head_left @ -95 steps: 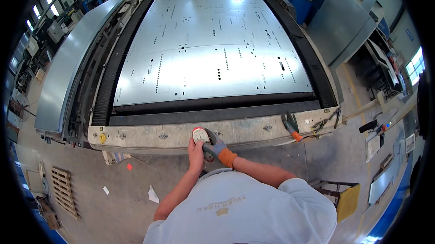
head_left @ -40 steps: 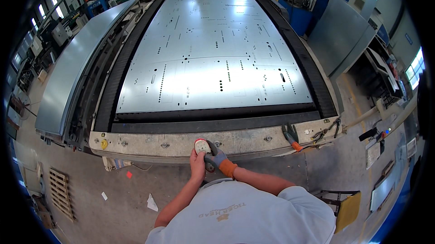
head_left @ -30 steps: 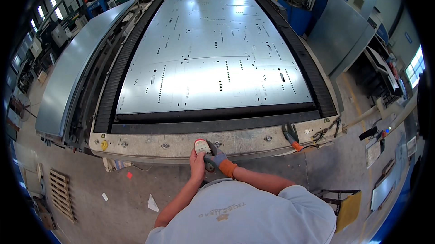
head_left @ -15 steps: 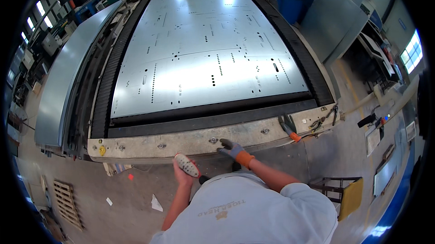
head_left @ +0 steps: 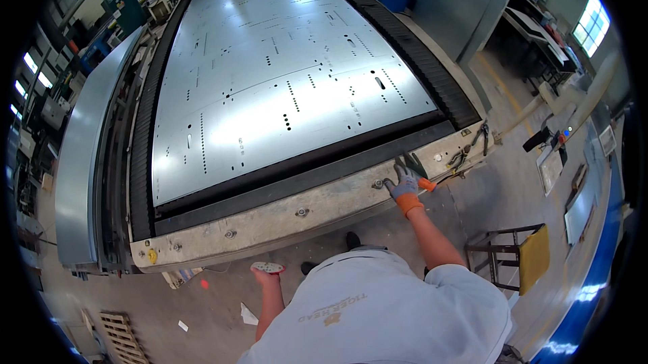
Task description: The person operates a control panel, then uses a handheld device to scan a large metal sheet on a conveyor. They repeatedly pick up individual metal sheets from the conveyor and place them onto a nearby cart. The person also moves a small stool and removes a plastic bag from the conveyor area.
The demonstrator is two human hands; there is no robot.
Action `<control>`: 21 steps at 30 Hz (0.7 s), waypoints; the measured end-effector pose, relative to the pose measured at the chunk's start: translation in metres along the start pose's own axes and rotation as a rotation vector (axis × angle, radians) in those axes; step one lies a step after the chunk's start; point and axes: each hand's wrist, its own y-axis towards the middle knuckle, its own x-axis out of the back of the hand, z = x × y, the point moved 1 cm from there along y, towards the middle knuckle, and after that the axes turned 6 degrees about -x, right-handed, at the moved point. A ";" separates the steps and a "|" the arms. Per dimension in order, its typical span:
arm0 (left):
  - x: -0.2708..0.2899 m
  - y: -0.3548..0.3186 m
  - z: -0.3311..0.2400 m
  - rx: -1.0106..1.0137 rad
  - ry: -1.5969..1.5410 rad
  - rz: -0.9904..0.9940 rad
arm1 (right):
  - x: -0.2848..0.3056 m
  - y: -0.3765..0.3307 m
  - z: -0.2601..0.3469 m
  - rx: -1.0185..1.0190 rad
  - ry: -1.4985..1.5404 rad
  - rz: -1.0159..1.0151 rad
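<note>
My right hand [head_left: 403, 187], in a grey work glove with an orange cuff, reaches over the front rail of the machine bed [head_left: 324, 203]. Its fingers are spread beside a dark glove with an orange cuff [head_left: 425, 184]; whether they touch it I cannot tell. Low on the left, my bare left hand [head_left: 262, 276] is closed around a white oval object with dark dots and a red edge [head_left: 271, 267]. A large perforated metal sheet [head_left: 253, 121] lies on the bed.
Pliers [head_left: 460, 157] lie at the rail's right corner, and bolts line the rail. Another metal sheet [head_left: 91, 154] lies on the left. A stool with a yellow seat [head_left: 534, 261] stands to my right; a wooden pallet [head_left: 123, 338] is on the floor at lower left.
My right hand has moved right along the rail to the loose glove, its fingers now spread. My left hand has dropped lower, still holding the oval object. The whole view has turned.
</note>
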 end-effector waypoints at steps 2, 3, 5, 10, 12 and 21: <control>-0.008 0.008 0.002 -0.010 -0.021 0.004 | 0.014 0.012 -0.011 -0.058 -0.044 0.023; -0.018 0.007 0.005 0.006 -0.016 0.008 | 0.019 0.017 -0.020 -0.071 -0.049 0.012; -0.044 -0.002 0.007 0.039 -0.003 0.014 | 0.029 0.022 -0.040 -0.099 -0.059 -0.007; -0.067 -0.005 0.013 0.084 -0.032 0.046 | 0.033 0.037 -0.067 -0.147 -0.143 0.022; -0.075 -0.006 0.017 0.084 -0.040 0.057 | 0.029 0.040 -0.078 -0.142 -0.184 0.008; -0.072 0.002 0.017 0.069 0.075 0.032 | 0.015 0.057 -0.092 -0.200 -0.247 0.184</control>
